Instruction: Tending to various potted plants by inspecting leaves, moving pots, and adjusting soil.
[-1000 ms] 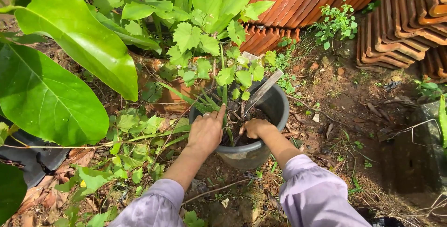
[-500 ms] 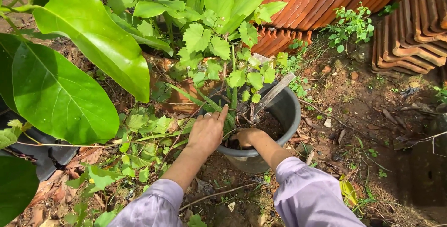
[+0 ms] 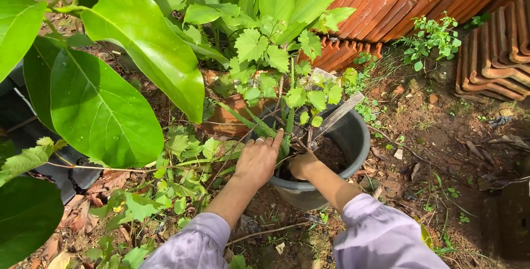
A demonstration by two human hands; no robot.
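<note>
Shifted since the earlier frames: the round grey plastic pot [image 3: 353, 136] now sits further right and lower in view, and the right hand [image 3: 302, 165] has drawn in closer against the stem base.

Landmark: grey pot, standing on bare brown soil, filled with dark earth.

Left hand [image 3: 258, 159]: resting on the pot's near-left rim, fingers loosely extended and together, index finger pointing up along the green stem [image 3: 288, 131]; a ring shows on one finger. Whether it grips the stem cannot be told; it touches it at most.

Right hand: inside the pot, just right of the left hand, fingers curled down into the earth at the foot of the stem; what it encloses is hidden.

Small lobed-leaf green plant [image 3: 279, 73]: rooted in the pot, rising upright above its far-left rim.

Weathered grey wooden slat [image 3: 338, 115]: leaning across the pot's far rim, tilted up to the right.

Stacked terracotta roof tiles [image 3: 397, 4]: beyond the pot, and to its far right.

Broad glossy green leaves [image 3: 110, 114]: well left of the pot, overhanging black plastic sheeting [image 3: 77, 175].

Pale lilac sleeves [image 3: 381, 236]: nearer than the pot, on both forearms.
</note>
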